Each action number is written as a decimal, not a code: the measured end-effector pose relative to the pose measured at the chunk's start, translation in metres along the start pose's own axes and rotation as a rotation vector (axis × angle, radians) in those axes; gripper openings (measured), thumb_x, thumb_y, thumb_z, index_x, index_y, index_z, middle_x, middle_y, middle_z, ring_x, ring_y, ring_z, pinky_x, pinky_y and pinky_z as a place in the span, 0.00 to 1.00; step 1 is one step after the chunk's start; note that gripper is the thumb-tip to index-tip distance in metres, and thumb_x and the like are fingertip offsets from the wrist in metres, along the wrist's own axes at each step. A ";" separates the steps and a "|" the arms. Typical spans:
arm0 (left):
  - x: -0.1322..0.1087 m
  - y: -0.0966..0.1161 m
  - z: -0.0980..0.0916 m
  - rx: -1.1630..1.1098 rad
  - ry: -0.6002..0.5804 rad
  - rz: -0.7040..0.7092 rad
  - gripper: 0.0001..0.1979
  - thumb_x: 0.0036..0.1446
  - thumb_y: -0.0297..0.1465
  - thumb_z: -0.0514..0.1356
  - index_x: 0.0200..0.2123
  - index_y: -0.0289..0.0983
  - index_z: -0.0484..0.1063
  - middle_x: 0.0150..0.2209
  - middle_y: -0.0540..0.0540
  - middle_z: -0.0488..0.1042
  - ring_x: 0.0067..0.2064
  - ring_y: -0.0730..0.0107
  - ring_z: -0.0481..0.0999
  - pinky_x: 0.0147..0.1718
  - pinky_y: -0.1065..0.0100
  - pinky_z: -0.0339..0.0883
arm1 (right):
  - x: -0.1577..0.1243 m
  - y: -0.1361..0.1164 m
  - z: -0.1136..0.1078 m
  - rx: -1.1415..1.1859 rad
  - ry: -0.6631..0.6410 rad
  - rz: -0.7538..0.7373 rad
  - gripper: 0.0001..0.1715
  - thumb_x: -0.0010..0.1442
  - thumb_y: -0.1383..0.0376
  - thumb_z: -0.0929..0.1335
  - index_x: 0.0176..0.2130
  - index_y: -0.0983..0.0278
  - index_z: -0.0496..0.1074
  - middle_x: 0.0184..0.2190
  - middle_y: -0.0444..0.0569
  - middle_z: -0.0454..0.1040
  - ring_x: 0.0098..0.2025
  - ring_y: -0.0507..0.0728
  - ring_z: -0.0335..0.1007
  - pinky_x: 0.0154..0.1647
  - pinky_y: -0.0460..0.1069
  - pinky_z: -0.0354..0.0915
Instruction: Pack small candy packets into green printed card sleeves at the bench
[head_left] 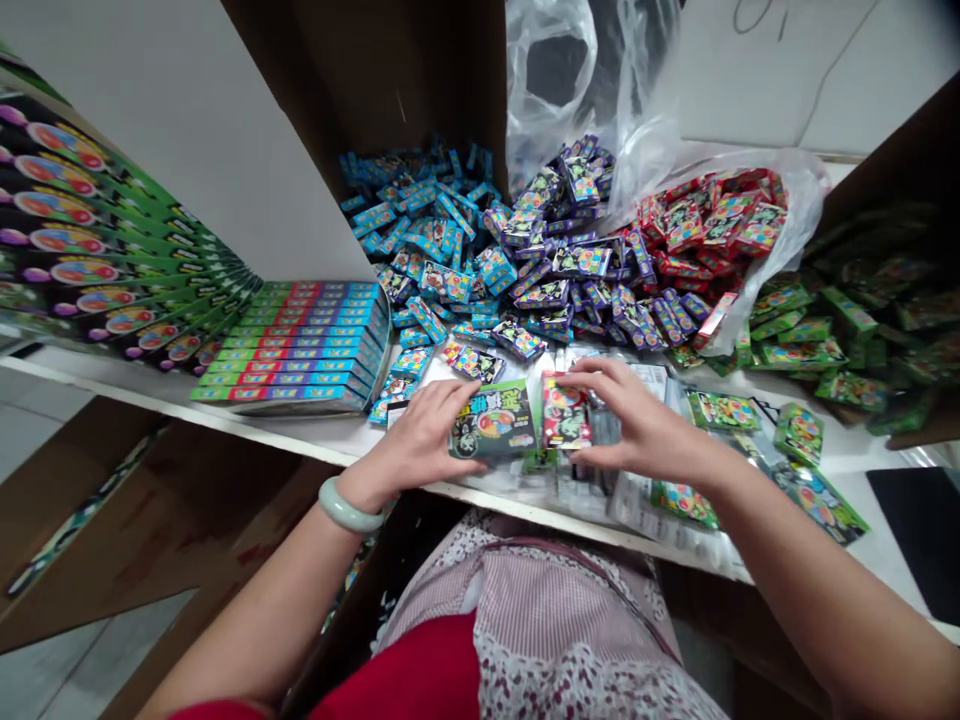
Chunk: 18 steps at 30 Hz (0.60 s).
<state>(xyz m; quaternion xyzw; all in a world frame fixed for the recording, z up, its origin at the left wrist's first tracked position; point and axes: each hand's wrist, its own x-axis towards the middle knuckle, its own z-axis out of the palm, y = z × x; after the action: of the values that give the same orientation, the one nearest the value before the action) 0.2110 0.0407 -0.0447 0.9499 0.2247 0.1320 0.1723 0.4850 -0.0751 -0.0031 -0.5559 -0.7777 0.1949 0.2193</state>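
far: blue packets [420, 230], purple packets [577, 270], red packets [709, 225] heaped | left: stacked boxes [300, 340] | left hand [416, 435] gripping green packet [493, 420] | right hand [637, 425] gripping red packet [565, 412]

Head cam: fwd & down, close on L hand [412, 435], R hand [637, 420].

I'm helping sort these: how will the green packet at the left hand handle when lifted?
The green printed packet is probably light for its size, since the left hand seems to manage it with just the fingers. Its flat shape suggests it won't roll, though its glossy face may slip.
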 end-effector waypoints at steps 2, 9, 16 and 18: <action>-0.001 -0.003 -0.001 0.005 0.034 0.016 0.48 0.46 0.48 0.68 0.64 0.36 0.51 0.57 0.35 0.63 0.58 0.46 0.63 0.57 0.47 0.61 | -0.007 0.005 -0.005 -0.033 -0.052 -0.017 0.42 0.53 0.57 0.74 0.62 0.55 0.58 0.59 0.55 0.59 0.62 0.65 0.54 0.62 0.63 0.56; 0.003 0.001 0.003 -0.012 -0.016 0.081 0.49 0.46 0.46 0.69 0.65 0.35 0.50 0.58 0.34 0.62 0.59 0.46 0.62 0.58 0.47 0.59 | -0.007 0.003 -0.008 -0.147 -0.121 -0.039 0.40 0.54 0.56 0.73 0.62 0.57 0.60 0.57 0.57 0.61 0.59 0.67 0.57 0.58 0.64 0.60; 0.006 -0.001 0.001 -0.110 -0.106 0.095 0.48 0.45 0.47 0.69 0.64 0.36 0.53 0.59 0.35 0.61 0.60 0.48 0.62 0.59 0.48 0.59 | -0.002 0.001 -0.022 -0.203 -0.173 -0.061 0.36 0.55 0.58 0.72 0.60 0.62 0.64 0.54 0.59 0.65 0.53 0.65 0.64 0.54 0.60 0.65; 0.007 -0.001 0.002 -0.123 -0.100 0.092 0.49 0.44 0.47 0.70 0.65 0.37 0.52 0.59 0.35 0.61 0.60 0.48 0.61 0.60 0.48 0.59 | -0.001 0.001 -0.024 -0.218 -0.142 -0.049 0.36 0.54 0.58 0.72 0.60 0.63 0.64 0.53 0.59 0.65 0.52 0.64 0.65 0.54 0.59 0.66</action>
<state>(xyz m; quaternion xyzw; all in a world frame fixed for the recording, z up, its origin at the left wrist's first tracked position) 0.2176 0.0441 -0.0453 0.9523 0.1634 0.1056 0.2352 0.4995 -0.0746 0.0158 -0.5421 -0.8212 0.1428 0.1066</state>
